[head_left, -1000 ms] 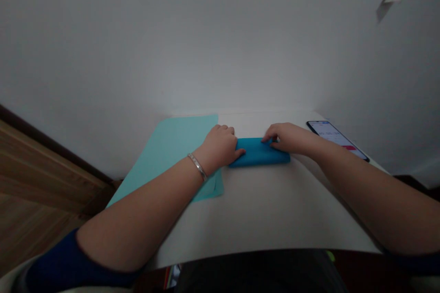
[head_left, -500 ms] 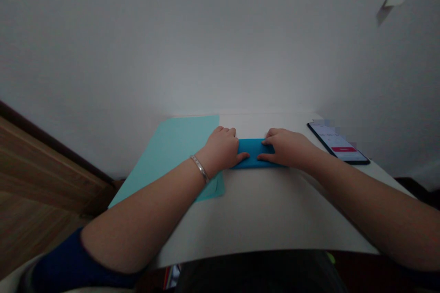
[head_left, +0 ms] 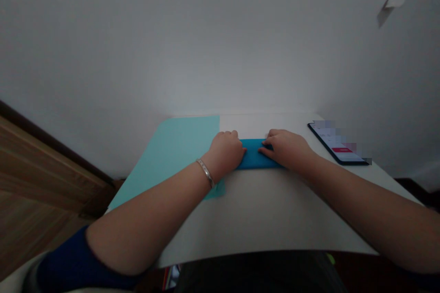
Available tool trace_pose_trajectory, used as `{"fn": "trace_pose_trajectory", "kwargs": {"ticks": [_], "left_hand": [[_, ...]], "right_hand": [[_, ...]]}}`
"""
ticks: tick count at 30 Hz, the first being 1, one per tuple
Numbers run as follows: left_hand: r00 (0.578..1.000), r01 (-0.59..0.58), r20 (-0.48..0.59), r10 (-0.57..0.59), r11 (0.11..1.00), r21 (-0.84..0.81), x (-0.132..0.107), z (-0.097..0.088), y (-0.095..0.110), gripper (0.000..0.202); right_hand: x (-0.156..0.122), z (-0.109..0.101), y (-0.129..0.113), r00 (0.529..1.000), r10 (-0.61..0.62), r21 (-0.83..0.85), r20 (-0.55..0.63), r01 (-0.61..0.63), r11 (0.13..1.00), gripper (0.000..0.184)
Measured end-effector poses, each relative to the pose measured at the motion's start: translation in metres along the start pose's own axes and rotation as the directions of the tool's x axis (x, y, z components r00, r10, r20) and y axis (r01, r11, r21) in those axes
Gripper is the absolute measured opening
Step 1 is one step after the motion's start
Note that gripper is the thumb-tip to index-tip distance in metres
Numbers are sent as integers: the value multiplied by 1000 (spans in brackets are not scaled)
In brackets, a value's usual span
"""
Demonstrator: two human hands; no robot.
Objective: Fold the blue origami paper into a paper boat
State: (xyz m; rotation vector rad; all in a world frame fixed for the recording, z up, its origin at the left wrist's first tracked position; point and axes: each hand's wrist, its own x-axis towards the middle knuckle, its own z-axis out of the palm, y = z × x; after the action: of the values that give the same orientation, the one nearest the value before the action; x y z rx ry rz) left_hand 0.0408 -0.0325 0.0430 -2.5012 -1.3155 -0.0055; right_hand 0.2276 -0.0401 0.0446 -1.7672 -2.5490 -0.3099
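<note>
A folded strip of dark blue paper (head_left: 255, 155) lies on the white table (head_left: 268, 210), near its far side. My left hand (head_left: 226, 152), with a silver bracelet on the wrist, presses on the strip's left end with curled fingers. On the strip's right end rests my right hand (head_left: 285, 147), fingers bent and pressing down. Only the strip's middle shows between the two hands.
A light turquoise sheet (head_left: 175, 151) lies flat on the table's left part, under my left forearm. A phone (head_left: 338, 149) with a lit screen sits at the right edge. A white wall stands close behind the table; wooden floor shows at left.
Both hands have slid inward along the blue strip, so they cover more of it. The right hand moved left off the strip's right end.
</note>
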Motion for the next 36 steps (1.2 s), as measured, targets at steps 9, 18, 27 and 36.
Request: {"fn": "trace_pose_trajectory", "kwargs": {"ticks": [9, 18, 27, 36], "left_hand": [[1000, 26, 9, -26, 1000, 1, -3, -2, -1, 65], [999, -32, 25, 32, 999, 13, -3, -3, -4, 84], [999, -16, 49, 16, 1000, -2, -4, -6, -2, 83], [995, 5, 101, 4, 996, -91, -7, -7, -4, 88]], "right_hand": [[-5, -1, 3, 999, -20, 30, 30, 19, 999, 54], [-8, 1, 7, 998, -46, 33, 30, 45, 998, 61], [-10, -2, 5, 997, -52, 54, 53, 49, 997, 73], [-8, 3, 16, 996, -64, 109, 57, 58, 992, 75]]}}
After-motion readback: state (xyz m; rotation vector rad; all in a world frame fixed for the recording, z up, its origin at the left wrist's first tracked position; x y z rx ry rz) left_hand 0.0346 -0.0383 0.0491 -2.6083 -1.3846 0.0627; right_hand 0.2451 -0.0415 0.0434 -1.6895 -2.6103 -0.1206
